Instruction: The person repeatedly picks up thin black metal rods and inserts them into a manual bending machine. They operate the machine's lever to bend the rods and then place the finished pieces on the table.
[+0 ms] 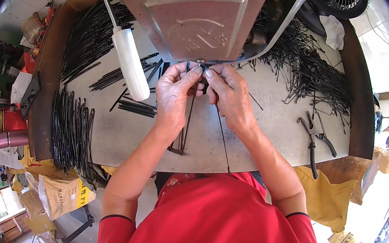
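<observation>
Both hands meet just under the front of a reddish-brown machine head [192,24]. My left hand [174,95] is closed, thumb and fingers pinching a small dark part at the machine's tip. A thin dark rod [188,121] runs from beneath it toward the table's near edge. My right hand [233,99] is closed in a pinch beside it, fingertips almost touching the left ones. From under its fingers a thin black rod [222,137] slants down to the near edge. The fingers and the machine hide the rods' upper ends.
Black strips lie in piles at the left [72,126] and far left [99,27]. Tangled thin black rods [314,78] cover the far right. Black-handled pliers [312,141] rest at the right. A white lamp [131,65] hangs left of the machine. Raised brown boards [43,88] edge the table.
</observation>
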### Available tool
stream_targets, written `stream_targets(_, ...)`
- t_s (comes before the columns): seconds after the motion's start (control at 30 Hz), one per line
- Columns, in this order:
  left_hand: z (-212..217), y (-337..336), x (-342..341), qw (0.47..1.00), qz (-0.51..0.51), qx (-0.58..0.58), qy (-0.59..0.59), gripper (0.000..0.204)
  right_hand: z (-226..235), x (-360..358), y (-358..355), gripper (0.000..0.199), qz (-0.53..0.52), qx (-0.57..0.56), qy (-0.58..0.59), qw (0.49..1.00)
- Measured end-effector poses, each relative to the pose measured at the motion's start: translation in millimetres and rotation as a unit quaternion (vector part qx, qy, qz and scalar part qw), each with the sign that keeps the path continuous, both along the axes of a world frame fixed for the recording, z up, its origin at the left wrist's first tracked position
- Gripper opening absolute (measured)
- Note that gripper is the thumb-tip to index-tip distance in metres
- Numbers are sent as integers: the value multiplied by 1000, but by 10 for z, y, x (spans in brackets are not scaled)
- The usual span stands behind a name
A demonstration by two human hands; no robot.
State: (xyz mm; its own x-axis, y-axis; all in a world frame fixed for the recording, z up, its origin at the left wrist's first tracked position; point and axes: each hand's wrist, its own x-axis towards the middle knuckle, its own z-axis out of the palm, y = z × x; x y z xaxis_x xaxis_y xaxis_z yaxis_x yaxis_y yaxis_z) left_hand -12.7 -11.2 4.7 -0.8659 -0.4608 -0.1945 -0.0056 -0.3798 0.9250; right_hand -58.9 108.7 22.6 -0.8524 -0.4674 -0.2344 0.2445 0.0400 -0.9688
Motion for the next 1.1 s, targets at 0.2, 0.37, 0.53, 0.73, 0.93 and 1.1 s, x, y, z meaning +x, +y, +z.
stream_targets(0.2, 18, 1, -6, 1000, -1, 5, -2, 14, -42, 4, -5, 18, -10, -49, -15, 999)
stream_targets(0.37, 54, -12, -20, 1000, -2, -7, -7, 13, -91, -19, -9, 19, -10, -86, -14, 996)
stream_targets(0.53, 103, -31, -57, 999, -12, 8, -50, 13, -138, -108, -20, 17, -16, -112, -78, 990)
stream_targets(0.73, 43, 13, -39, 998, 5, 49, -38, 13, -157, -43, -38, 16, -44, -80, -42, 995)
stream_targets(0.93, 25, 36, -23, 998, 6, 62, -8, 12, -125, 2, -28, 16, -31, -105, -48, 993)
stream_targets(1.1, 52, 35, -9, 998, 4, 63, -15, 12, -102, -1, -25, 16, -30, -105, -52, 993)
